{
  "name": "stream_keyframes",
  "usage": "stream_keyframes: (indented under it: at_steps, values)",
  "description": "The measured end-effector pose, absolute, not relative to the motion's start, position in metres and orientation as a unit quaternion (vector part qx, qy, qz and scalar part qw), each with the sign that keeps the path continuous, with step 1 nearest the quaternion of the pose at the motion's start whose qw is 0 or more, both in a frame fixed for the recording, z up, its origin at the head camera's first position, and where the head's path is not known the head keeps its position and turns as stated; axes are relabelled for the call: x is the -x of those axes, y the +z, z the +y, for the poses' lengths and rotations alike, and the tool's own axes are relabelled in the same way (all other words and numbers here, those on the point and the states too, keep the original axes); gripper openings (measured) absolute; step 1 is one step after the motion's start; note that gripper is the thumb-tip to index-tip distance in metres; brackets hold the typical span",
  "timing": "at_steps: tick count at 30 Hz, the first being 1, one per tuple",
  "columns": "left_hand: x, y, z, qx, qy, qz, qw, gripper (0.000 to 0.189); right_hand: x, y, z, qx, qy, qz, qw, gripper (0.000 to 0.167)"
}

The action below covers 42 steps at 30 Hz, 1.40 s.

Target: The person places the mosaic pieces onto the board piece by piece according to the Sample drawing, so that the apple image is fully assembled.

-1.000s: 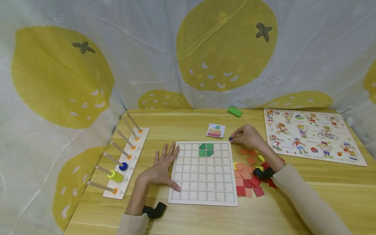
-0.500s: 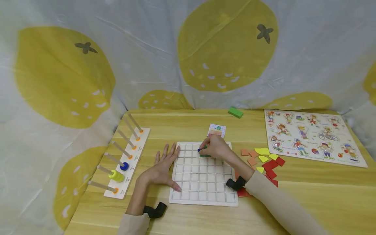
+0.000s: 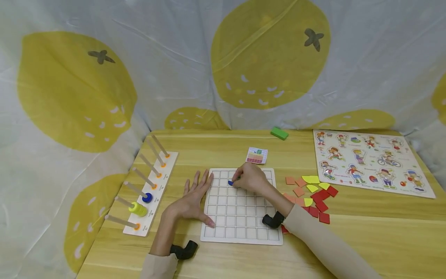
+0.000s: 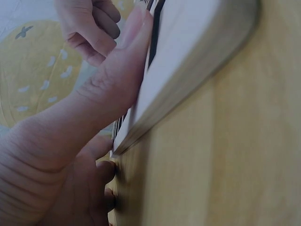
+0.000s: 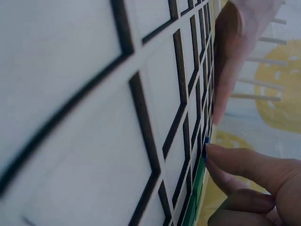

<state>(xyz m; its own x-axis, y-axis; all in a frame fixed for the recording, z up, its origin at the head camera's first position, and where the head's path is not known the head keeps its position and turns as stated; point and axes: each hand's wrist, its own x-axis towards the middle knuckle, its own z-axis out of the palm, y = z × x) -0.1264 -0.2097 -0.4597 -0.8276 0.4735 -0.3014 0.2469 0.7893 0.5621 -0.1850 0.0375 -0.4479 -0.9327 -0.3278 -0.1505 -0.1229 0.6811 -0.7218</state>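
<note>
A white wooden grid board (image 3: 240, 223) lies flat on the table. My left hand (image 3: 189, 204) rests at its left edge, fingers spread, the thumb (image 4: 117, 75) lying on the board's face in the left wrist view. Over the upper part of the grid, my right hand (image 3: 253, 178) pinches a small blue tile (image 3: 230, 183) between thumb and fingertips, right at one of the cells. Green tiles (image 5: 194, 195) sit in cells beside it in the right wrist view; in the head view the right hand hides them.
Loose orange, yellow and red tiles (image 3: 321, 195) lie right of the board. A printed pattern card (image 3: 256, 155) and a green block (image 3: 279, 133) are behind it. A peg stand (image 3: 153, 197) is at left, a picture puzzle (image 3: 371, 164) at right.
My right hand has carried the blue tile left from beside the board's upper right corner, over the green tiles, to a cell left of them. The left hand stays put.
</note>
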Motion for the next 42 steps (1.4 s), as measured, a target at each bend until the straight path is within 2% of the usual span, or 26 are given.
stream_keyframes:
  at_steps: [16, 23, 29, 34, 42]
  values:
    - [0.126, -0.460, -0.211, -0.198, 0.257, 0.921, 0.214, 0.153, 0.187, -0.447, 0.035, 0.136, -0.373, 0.908, 0.134, 0.011]
    - [0.126, -0.460, -0.210, -0.197, 0.262, 0.920, 0.216, 0.153, 0.189, -0.448, 0.037, 0.116, -0.402, 0.895, 0.156, 0.007]
    - [0.126, -0.462, -0.209, -0.196, 0.269, 0.918, 0.216, 0.153, 0.192, -0.449, 0.044, 0.134, -0.422, 0.882, 0.163, 0.004]
    - [0.126, -0.463, -0.209, -0.197, 0.267, 0.919, 0.212, 0.154, 0.192, -0.441, 0.080, 0.134, -0.449, 0.870, 0.151, 0.010]
    - [0.126, -0.462, -0.209, -0.195, 0.258, 0.922, 0.215, 0.155, 0.183, -0.432, 0.188, 0.086, -0.405, 0.897, 0.154, 0.025]
